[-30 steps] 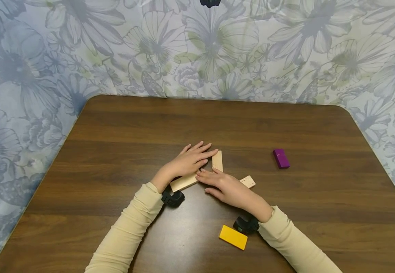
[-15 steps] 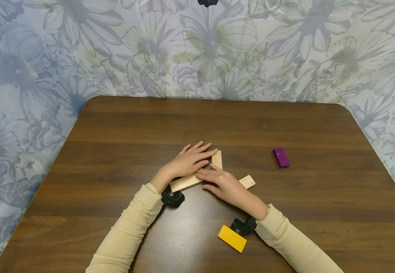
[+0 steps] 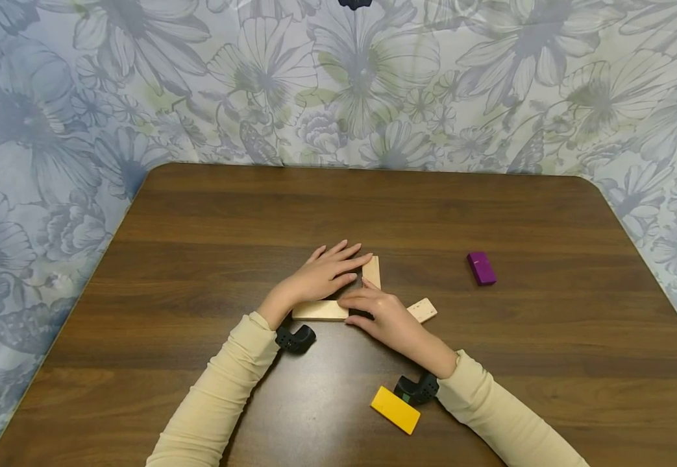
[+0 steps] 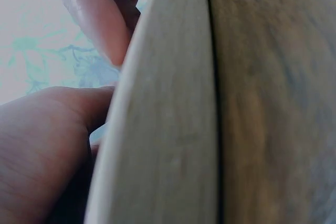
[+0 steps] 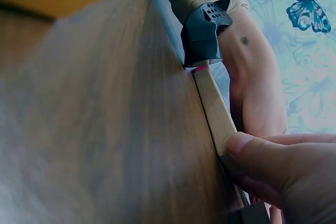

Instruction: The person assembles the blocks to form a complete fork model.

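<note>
My left hand lies palm down with straight, spread fingers; its index fingertip is at the top of a plain wooden block. Below that palm a second wooden block lies lengthwise from left to right, filling the middle of the left wrist view as a pale bar. My right hand pinches this block's right end between thumb and fingers; in the right wrist view the thumb presses at the block's end. A third wooden block shows behind the right hand, its other end hidden.
A yellow block lies near the right wrist's black camera. Farther off to the right is a purple block. The brown wooden table ends at a floral-patterned backdrop.
The lengthwise wooden block has turned from a slant to nearly level, its right end coming toward the person. The right hand drew back slightly and now pinches that end; the left hand stayed put.
</note>
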`<move>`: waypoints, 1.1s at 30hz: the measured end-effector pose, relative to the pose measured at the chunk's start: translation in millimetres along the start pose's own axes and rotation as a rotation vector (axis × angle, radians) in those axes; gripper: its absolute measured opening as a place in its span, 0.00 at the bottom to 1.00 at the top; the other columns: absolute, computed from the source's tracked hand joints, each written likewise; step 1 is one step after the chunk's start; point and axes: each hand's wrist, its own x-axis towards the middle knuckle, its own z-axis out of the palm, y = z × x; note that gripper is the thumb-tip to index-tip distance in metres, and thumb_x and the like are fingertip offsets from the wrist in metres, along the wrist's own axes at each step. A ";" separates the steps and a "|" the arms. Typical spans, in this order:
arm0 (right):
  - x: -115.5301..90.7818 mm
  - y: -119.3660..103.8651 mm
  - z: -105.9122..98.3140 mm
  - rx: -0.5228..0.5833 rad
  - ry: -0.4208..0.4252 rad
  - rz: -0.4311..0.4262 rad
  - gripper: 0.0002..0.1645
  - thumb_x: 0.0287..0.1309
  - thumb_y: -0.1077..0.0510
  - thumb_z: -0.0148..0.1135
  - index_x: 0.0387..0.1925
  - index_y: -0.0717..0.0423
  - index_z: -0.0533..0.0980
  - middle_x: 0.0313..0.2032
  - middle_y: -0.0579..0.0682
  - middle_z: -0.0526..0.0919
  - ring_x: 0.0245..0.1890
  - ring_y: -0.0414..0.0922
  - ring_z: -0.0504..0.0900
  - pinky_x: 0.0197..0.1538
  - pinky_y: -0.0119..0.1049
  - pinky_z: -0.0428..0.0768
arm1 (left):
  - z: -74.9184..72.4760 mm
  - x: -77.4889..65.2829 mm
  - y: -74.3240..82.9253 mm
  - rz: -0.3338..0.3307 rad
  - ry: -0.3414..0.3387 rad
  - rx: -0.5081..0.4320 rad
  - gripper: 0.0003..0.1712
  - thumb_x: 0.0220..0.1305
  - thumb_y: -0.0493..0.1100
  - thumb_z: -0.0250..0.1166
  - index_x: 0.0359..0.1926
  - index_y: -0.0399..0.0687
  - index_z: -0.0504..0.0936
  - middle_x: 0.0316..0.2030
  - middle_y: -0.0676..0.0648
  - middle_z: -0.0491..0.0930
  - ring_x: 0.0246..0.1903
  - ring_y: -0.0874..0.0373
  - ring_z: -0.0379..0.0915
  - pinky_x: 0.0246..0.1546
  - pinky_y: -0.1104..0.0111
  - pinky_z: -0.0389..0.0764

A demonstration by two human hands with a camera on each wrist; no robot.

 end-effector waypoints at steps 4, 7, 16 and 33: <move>-0.9 -0.2 0.1 0.017 0.003 0.008 0.16 0.50 0.66 0.69 0.44 0.62 0.82 0.42 0.51 0.83 0.47 0.44 0.79 0.63 0.48 0.59 | 0.5 0.4 -1.6 0.000 -0.002 0.001 0.27 0.74 0.50 0.44 0.71 0.60 0.57 0.71 0.47 0.49 0.70 0.51 0.34 0.63 0.48 0.35; -2.2 0.0 0.6 0.035 0.011 0.015 0.16 0.49 0.67 0.69 0.44 0.63 0.82 0.42 0.51 0.83 0.47 0.44 0.79 0.62 0.48 0.59 | 0.6 0.7 -2.1 -0.002 -0.006 0.003 0.27 0.74 0.51 0.43 0.71 0.60 0.57 0.71 0.48 0.49 0.70 0.52 0.34 0.64 0.48 0.35; -5.3 -3.7 -2.6 0.078 0.011 0.068 0.17 0.52 0.67 0.67 0.46 0.63 0.81 0.45 0.52 0.82 0.51 0.47 0.77 0.60 0.44 0.64 | -0.1 -0.4 -0.3 -0.010 -0.025 0.010 0.27 0.75 0.50 0.42 0.72 0.60 0.55 0.71 0.47 0.48 0.70 0.51 0.33 0.64 0.48 0.34; -18.0 -4.9 -22.0 0.100 0.062 0.159 0.17 0.49 0.67 0.69 0.44 0.59 0.82 0.44 0.48 0.82 0.47 0.43 0.79 0.48 0.33 0.75 | 1.2 0.2 -2.4 -0.001 -0.025 0.013 0.28 0.74 0.52 0.43 0.72 0.59 0.55 0.71 0.47 0.47 0.70 0.50 0.33 0.63 0.48 0.34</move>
